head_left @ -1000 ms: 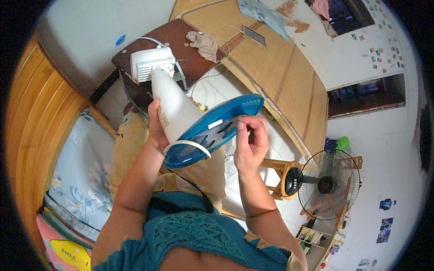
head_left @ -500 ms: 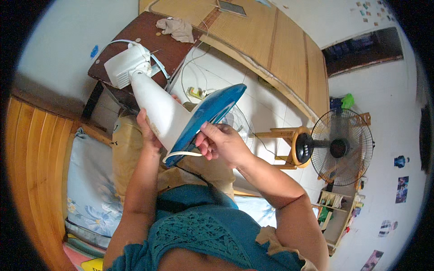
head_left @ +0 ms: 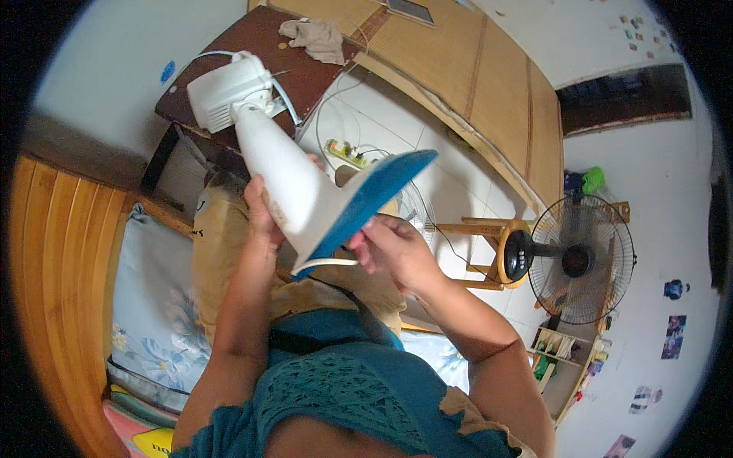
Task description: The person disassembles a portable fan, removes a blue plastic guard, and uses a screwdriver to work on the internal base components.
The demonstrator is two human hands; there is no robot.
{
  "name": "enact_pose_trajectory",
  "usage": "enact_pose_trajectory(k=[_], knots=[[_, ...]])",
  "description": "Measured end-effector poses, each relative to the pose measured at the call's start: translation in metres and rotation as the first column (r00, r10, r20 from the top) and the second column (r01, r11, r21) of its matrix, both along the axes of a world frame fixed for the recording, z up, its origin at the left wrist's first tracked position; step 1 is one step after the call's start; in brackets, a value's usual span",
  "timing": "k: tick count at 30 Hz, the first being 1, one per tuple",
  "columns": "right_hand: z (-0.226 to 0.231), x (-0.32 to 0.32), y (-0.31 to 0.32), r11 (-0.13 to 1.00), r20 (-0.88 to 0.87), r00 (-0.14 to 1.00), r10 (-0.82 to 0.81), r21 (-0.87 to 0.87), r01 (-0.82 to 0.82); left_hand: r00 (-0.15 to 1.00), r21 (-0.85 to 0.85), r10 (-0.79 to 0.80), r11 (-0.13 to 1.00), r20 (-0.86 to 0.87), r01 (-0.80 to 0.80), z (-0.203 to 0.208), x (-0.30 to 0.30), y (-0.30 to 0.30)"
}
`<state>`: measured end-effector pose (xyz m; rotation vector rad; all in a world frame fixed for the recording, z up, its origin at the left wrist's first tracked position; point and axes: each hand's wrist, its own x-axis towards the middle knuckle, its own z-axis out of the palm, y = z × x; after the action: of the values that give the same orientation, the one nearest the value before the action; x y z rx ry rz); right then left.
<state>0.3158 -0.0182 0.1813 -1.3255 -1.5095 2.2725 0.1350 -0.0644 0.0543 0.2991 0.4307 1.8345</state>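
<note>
Tilted in front of me is an electric fan body [head_left: 279,164] without blades or grille. It has a white neck, a boxy white motor housing [head_left: 229,91] and a blue base [head_left: 382,195]. My left hand [head_left: 263,214] is wrapped around the neck near the base, its far fingertips partly showing behind. At the underside of the base, my right hand [head_left: 393,252] has its thumb and fingers bent together. What they pinch, if anything, is hidden. A pale cord [head_left: 332,262] curves from the base's lower edge toward those fingers. The motor housing is over a dark brown table.
The brown table [head_left: 313,80] bears a crumpled cloth [head_left: 317,38]. Beyond it is a mat-covered bed [head_left: 450,69]. A wire fan grille [head_left: 418,210] and a power strip [head_left: 347,153] lie behind the base. A black fan [head_left: 576,259] stands by a wooden stool [head_left: 489,229] at right.
The fan body sits slightly further right in the picture, and the whole view has shifted a little. Its base has turned, showing less of the blue face. Both hands stay at it.
</note>
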Motion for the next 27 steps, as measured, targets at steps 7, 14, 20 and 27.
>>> enact_pose_trajectory(k=[7, 14, 20, 27], knots=[[0.001, 0.040, -0.008, 0.975, -0.141, 0.970, -0.197, 0.070, 0.209, 0.978, 0.008, -0.020, 1.000, -0.207, 0.023, 0.020, 0.009, 0.005], [0.016, 0.052, -0.017, 0.919, -0.161, 0.939, -0.305, 0.209, 0.335, 0.930, 0.156, 0.052, 0.988, -0.365, 0.006, 0.042, 0.006, 0.006], [0.018, 0.052, -0.016, 0.908, -0.187, 0.892, -0.412, 0.001, 0.420, 0.904, 0.127, 0.043, 0.992, -0.425, 0.012, 0.056, -0.001, 0.001], [0.037, 0.039, -0.007, 0.951, -0.354, 0.883, -0.308, -0.080, 0.300, 0.959, -0.019, 0.017, 1.000, -0.282, -0.024, 0.066, 0.001, 0.004]])
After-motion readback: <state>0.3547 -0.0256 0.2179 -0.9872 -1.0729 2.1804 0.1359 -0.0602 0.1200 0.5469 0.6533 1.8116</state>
